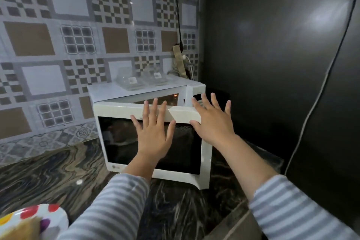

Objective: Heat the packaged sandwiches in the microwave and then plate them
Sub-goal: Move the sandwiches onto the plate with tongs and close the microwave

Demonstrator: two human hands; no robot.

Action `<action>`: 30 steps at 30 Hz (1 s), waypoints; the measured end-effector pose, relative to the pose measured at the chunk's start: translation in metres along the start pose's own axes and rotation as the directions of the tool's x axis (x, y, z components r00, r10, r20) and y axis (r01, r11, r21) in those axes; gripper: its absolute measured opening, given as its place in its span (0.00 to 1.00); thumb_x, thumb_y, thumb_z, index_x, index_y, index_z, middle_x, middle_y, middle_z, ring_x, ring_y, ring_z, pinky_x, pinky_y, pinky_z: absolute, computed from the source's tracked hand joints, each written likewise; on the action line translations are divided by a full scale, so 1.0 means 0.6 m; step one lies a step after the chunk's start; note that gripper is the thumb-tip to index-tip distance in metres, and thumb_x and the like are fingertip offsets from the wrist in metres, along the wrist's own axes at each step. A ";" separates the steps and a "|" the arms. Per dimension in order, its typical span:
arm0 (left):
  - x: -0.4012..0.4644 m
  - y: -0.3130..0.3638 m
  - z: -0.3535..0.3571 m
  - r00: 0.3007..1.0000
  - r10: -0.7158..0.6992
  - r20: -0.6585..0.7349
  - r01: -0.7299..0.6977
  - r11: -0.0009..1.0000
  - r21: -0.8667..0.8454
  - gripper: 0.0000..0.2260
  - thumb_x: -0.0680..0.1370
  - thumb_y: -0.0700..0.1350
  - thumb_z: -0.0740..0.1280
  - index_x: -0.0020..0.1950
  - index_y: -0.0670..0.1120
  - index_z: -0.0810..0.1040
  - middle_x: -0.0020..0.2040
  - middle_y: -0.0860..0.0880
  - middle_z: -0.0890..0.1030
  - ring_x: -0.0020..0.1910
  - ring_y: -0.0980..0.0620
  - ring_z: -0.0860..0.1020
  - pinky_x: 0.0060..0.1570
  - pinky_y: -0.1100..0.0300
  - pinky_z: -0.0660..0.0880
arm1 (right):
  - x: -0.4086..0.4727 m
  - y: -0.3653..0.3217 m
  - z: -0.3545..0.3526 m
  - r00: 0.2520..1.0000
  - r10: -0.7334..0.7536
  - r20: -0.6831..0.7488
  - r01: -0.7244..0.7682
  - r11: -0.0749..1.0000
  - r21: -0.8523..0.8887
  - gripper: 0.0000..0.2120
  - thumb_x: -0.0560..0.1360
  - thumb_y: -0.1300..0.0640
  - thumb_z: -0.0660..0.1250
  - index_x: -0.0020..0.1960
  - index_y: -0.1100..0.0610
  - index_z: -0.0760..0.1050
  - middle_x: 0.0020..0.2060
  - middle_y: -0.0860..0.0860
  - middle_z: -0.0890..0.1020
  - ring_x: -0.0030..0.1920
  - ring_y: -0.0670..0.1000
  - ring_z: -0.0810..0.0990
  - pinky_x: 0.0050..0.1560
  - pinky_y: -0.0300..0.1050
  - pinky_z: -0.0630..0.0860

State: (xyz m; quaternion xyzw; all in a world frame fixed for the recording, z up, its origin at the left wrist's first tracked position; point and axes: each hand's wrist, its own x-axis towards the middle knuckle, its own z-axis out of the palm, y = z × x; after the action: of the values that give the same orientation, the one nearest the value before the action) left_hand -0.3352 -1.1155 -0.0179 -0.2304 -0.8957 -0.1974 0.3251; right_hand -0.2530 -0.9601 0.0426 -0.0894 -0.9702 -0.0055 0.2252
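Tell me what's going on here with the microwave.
A person in striped sleeves has both hands spread open at a white microwave on a dark marbled counter. The left hand lies flat on the door, which stands partly ajar, with a light glowing inside. The right hand is over the door's top right corner. Two clear plastic packages sit on top of the microwave; their contents are unclear. A spotted plate waits at the lower left.

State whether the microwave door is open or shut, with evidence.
Open, partly: the microwave door stands angled away from the microwave, leaving a gap along its top.
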 end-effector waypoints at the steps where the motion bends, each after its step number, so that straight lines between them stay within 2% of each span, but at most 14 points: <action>1: 0.011 0.005 0.013 1.000 -0.021 0.002 0.021 0.999 0.031 0.31 0.78 0.63 0.39 0.79 0.54 0.46 0.80 0.52 0.43 0.77 0.50 0.35 0.70 0.35 0.35 | 0.025 0.017 0.009 0.999 -0.032 0.015 0.032 0.999 0.015 0.33 0.80 0.42 0.56 0.78 0.46 0.43 0.79 0.51 0.46 0.78 0.55 0.39 0.72 0.66 0.38; 6: 0.062 0.007 0.071 0.995 -0.090 -0.034 0.095 0.980 0.178 0.31 0.77 0.64 0.41 0.79 0.54 0.42 0.79 0.51 0.40 0.76 0.48 0.33 0.68 0.32 0.35 | 0.136 0.074 0.054 0.980 -0.191 0.055 0.185 0.979 0.091 0.34 0.80 0.43 0.57 0.78 0.46 0.42 0.79 0.49 0.45 0.78 0.53 0.39 0.72 0.65 0.38; 9: 0.089 -0.004 0.105 0.994 -0.087 -0.060 0.099 0.965 0.242 0.33 0.77 0.64 0.48 0.78 0.53 0.45 0.80 0.48 0.46 0.77 0.44 0.38 0.67 0.28 0.43 | 0.193 0.093 0.084 0.968 -0.244 0.051 0.236 0.963 0.130 0.34 0.80 0.42 0.57 0.78 0.46 0.42 0.79 0.48 0.44 0.77 0.52 0.37 0.73 0.65 0.38; 11: 0.106 -0.010 0.125 0.994 -0.087 -0.066 0.102 0.955 0.279 0.34 0.76 0.65 0.50 0.78 0.52 0.47 0.80 0.47 0.48 0.77 0.43 0.40 0.66 0.27 0.44 | 0.227 0.102 0.101 0.961 -0.273 0.053 0.263 0.954 0.148 0.34 0.79 0.41 0.57 0.78 0.46 0.43 0.78 0.47 0.44 0.77 0.52 0.37 0.73 0.65 0.36; 15: 0.139 -0.016 0.166 0.984 -0.130 -0.124 0.164 0.929 0.330 0.38 0.75 0.66 0.57 0.77 0.50 0.46 0.79 0.46 0.44 0.77 0.41 0.36 0.66 0.28 0.39 | 0.288 0.111 0.131 0.947 -0.318 0.047 0.304 0.933 0.191 0.34 0.79 0.40 0.57 0.78 0.42 0.43 0.78 0.46 0.45 0.77 0.54 0.36 0.72 0.65 0.35; 19: 0.159 -0.024 0.192 0.970 -0.155 -0.189 0.214 0.911 0.352 0.41 0.73 0.65 0.64 0.77 0.48 0.50 0.79 0.45 0.44 0.77 0.41 0.37 0.65 0.27 0.38 | 0.333 0.111 0.160 0.932 -0.363 0.018 0.351 0.910 0.222 0.33 0.79 0.40 0.57 0.78 0.40 0.44 0.78 0.46 0.45 0.77 0.55 0.36 0.71 0.64 0.34; 25: 0.178 -0.033 0.210 0.960 -0.181 -0.213 0.255 0.880 0.400 0.41 0.75 0.66 0.60 0.79 0.48 0.47 0.79 0.44 0.42 0.77 0.39 0.38 0.65 0.26 0.39 | 0.359 0.117 0.212 0.921 -0.358 -0.154 0.389 0.866 0.313 0.33 0.79 0.43 0.59 0.77 0.40 0.45 0.78 0.48 0.42 0.77 0.52 0.36 0.72 0.63 0.36; 30: 0.174 -0.026 0.234 0.951 -0.191 -0.245 0.277 0.878 0.391 0.38 0.77 0.64 0.55 0.79 0.49 0.41 0.79 0.46 0.39 0.77 0.39 0.37 0.67 0.28 0.40 | 0.356 0.141 0.251 0.861 -0.413 -0.296 0.490 0.832 0.262 0.33 0.80 0.43 0.53 0.76 0.41 0.36 0.77 0.49 0.35 0.76 0.51 0.32 0.72 0.64 0.38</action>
State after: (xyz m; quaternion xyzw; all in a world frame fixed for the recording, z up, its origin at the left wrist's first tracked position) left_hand -0.4836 -1.0281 -0.0506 -0.0235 -0.9012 -0.0595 0.4286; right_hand -0.4923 -0.8329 -0.0014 0.1836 -0.9183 0.0925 0.3384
